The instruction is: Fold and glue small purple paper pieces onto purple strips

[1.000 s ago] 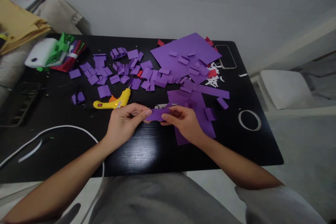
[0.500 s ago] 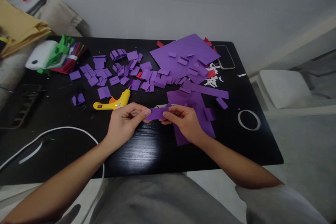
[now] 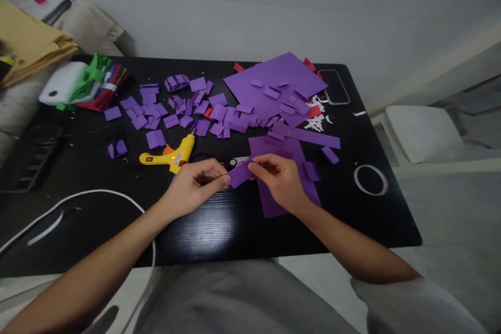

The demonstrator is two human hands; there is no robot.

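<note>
A short purple paper strip [image 3: 240,174] is stretched between my two hands above the black table, its right end higher than its left. My left hand [image 3: 198,183] pinches the left end between thumb and fingers. The right end is pinched in my right hand [image 3: 278,177]. Behind the strip, partly covered, lie scissors [image 3: 237,161]. A yellow glue gun [image 3: 172,156] rests just beyond my left hand. Under and beside my right hand is a purple paper sheet [image 3: 270,203] with small folded pieces on it.
Many folded purple pieces [image 3: 148,109] are spread across the back of the table [image 3: 117,235]. A larger purple sheet [image 3: 254,78] lies behind, near white paper scraps [image 3: 316,121] and a phone [image 3: 334,87]. A tape roll [image 3: 370,180] sits right; a white cable [image 3: 97,190] curves left.
The paper strip has tilted, its left end dropping and its right end rising. My left hand has shifted slightly down and right, and more of the scissors shows behind.
</note>
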